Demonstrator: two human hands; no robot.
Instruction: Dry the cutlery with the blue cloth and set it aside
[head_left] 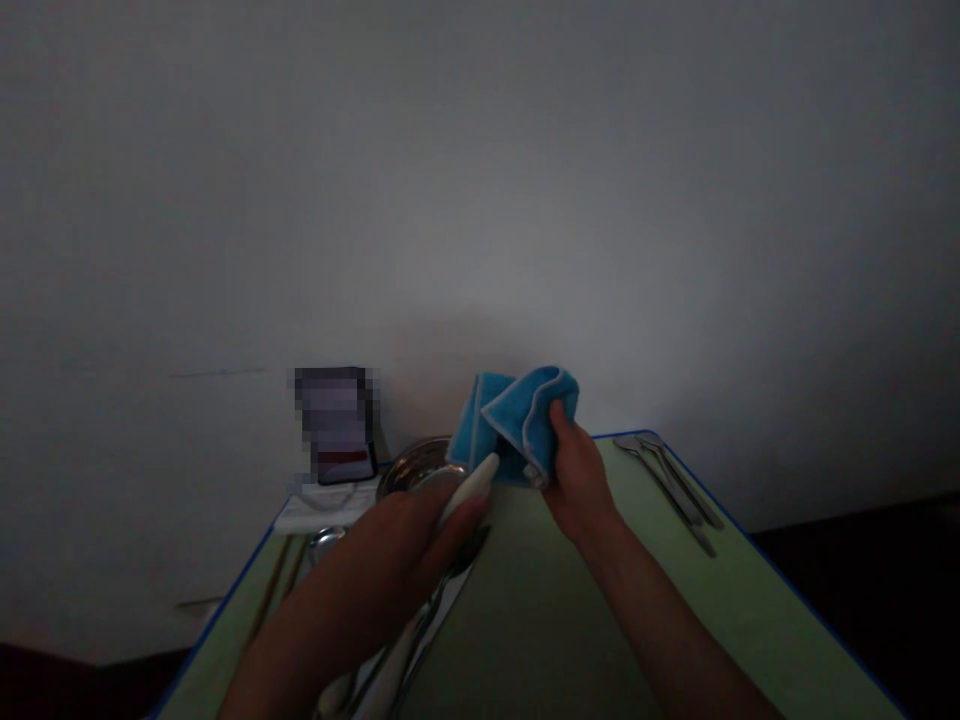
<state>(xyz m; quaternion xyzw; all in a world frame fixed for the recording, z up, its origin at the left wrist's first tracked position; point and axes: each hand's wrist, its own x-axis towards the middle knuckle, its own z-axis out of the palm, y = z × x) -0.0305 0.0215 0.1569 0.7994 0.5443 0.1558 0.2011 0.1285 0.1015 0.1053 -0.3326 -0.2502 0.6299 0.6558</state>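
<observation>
Blue cloth (pixel 525 405), white handle (pixel 474 487), toward the table's far edge (pixel 630 436).
Left hand (pixel 412 528) clasped handle; right hand (pixel 581 475), cloth.

The blue cloth (pixel 517 400) hides most fingers of the right hand (pixel 581 480), what the white handle (pixel 474 488) in the fingers of the left hand (pixel 420 525) joins cannot be told, the metal bowl (pixel 397 468) just beyond those fingers is partly covered, and the screen (pixel 337 415) left of them is pixelated
</observation>
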